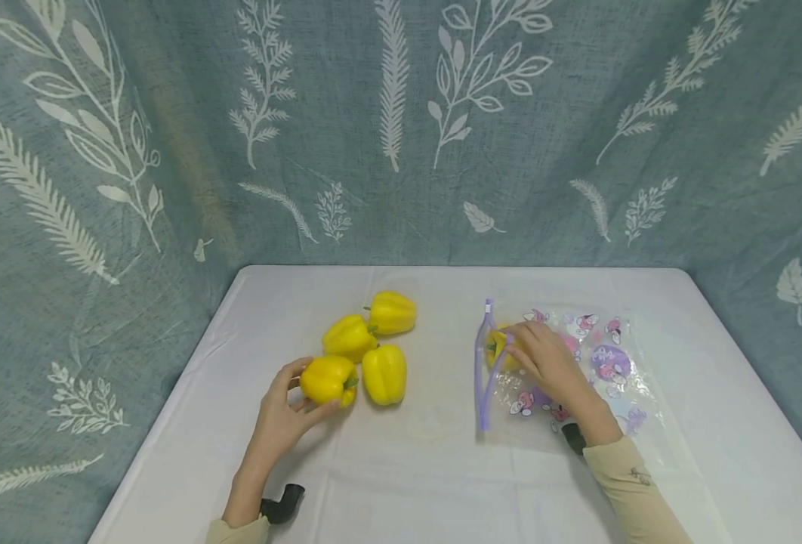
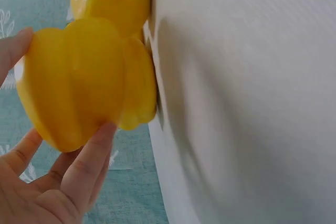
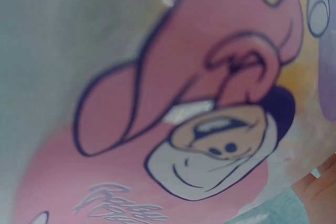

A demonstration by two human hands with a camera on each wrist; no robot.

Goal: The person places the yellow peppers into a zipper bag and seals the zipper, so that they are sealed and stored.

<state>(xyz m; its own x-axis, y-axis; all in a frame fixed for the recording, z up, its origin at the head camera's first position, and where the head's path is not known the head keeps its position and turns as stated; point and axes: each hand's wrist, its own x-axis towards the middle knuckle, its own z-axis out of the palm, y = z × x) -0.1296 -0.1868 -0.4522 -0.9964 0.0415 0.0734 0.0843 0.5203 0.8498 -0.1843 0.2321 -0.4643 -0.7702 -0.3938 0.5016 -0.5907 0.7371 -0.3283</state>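
My left hand (image 1: pixel 285 408) grips a yellow bell pepper (image 1: pixel 326 379), thumb on its near side and fingers around its far side. In the left wrist view the held pepper (image 2: pixel 73 82) stands off the white tabletop, with other peppers behind it. Three more yellow peppers (image 1: pixel 384 375) lie just beyond and to the right of it. On the right, my right hand (image 1: pixel 544 359) pinches the purple zip edge of a clear printed zip bag (image 1: pixel 635 400), whose mouth gapes to the left. One pepper (image 1: pixel 492 345) sits just inside the mouth, partly hidden by the fingers.
A white cloth (image 1: pixel 414 483) covers the table, with a patterned blue-green curtain (image 1: pixel 347 91) behind and at both sides. Dark wrist-worn pieces (image 1: pixel 284 504) stick out by the sleeves. Pink cartoon print on the bag (image 3: pixel 210 77) fills most of the right wrist view.
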